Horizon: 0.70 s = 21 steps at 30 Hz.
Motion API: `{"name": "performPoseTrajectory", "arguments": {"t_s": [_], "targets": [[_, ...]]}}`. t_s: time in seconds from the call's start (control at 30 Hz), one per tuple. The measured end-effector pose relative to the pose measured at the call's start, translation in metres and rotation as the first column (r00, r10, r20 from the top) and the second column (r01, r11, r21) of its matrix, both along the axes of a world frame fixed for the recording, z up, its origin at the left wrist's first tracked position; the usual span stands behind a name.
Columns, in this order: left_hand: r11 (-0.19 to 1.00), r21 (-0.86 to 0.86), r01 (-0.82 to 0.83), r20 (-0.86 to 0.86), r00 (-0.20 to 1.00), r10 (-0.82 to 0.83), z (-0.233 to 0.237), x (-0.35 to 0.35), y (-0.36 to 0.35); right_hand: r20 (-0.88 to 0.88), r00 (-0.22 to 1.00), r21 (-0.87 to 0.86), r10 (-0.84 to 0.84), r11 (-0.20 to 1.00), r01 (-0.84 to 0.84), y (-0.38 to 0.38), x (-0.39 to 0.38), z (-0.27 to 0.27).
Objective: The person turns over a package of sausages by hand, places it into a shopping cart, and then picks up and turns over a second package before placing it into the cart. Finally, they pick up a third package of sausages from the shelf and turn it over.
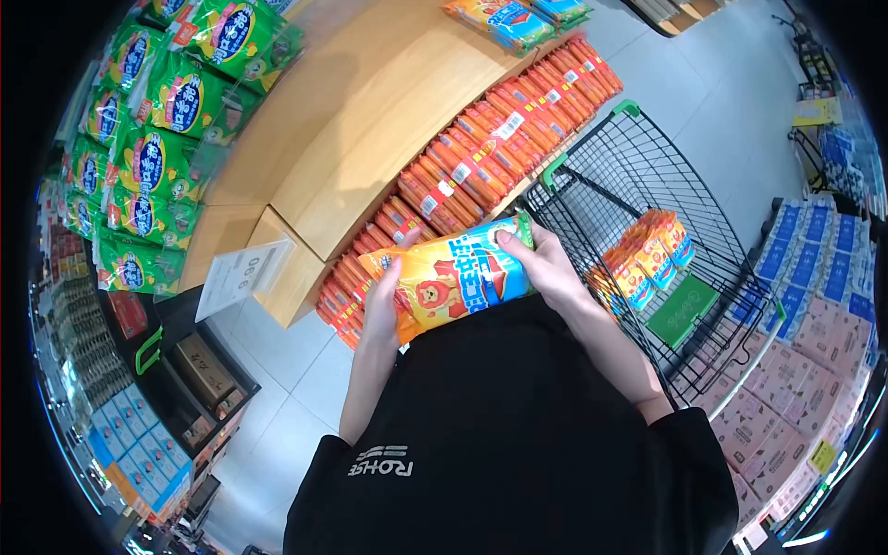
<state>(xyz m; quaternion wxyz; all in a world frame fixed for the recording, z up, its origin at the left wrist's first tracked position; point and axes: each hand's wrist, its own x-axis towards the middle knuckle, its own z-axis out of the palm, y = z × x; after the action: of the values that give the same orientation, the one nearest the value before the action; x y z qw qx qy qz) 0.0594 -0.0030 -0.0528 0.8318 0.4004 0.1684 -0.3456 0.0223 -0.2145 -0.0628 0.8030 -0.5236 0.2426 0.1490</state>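
Left hand [381,301] is gripping the left end of an orange sausage packet [458,277], fingers curled around its edge; right hand [546,268] is clasping the right end, thumb pressing on the front. The 2 hands are holding the packet level at chest height, in front of the black top, just below the row of matching sausage packs [490,148] lining the wooden shelf [351,120]; a wire shopping cart [647,166] is standing to the right, with similar packets [652,250] lying inside; green snack bags [157,102] are hanging at far left.

The person wears a black top [509,435] with small white lettering [379,462] at its left side; the left hand [381,301] and right hand [546,268] are bare.
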Motion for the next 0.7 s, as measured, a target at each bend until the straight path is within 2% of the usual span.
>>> {"name": "performPoseTrajectory", "arguments": {"t_s": [0.13, 0.23, 0.33, 0.57, 0.7], "targets": [[0.996, 0.087, 0.032, -0.05, 0.998, -0.028, -0.012, -0.004, 0.002, 0.0, 0.999, -0.042, -0.041, 0.998, 0.041, -0.006, -0.01, -0.005], [0.968, 0.238, 0.078, -0.128, 0.991, -0.049, -0.016, -0.009, -0.01, -0.046, 0.987, -0.096, -0.153, 0.984, 0.148, -0.009, -0.022, -0.011], [0.93, 0.329, 0.163, -0.04, 0.987, -0.158, -0.02, -0.008, -0.032, -0.004, 0.948, -0.102, -0.317, 0.943, 0.315, -0.009, -0.034, -0.019], [0.874, 0.319, 0.367, -0.046, 0.927, -0.373, -0.044, -0.019, -0.058, -0.106, 0.877, -0.105, -0.468, 0.883, 0.458, -0.02, -0.079, -0.037], [0.838, 0.227, 0.496, -0.002, 0.861, -0.509, -0.053, -0.017, -0.073, -0.138, 0.826, -0.067, -0.546, 0.838, 0.542, -0.024, -0.104, -0.043]]}}
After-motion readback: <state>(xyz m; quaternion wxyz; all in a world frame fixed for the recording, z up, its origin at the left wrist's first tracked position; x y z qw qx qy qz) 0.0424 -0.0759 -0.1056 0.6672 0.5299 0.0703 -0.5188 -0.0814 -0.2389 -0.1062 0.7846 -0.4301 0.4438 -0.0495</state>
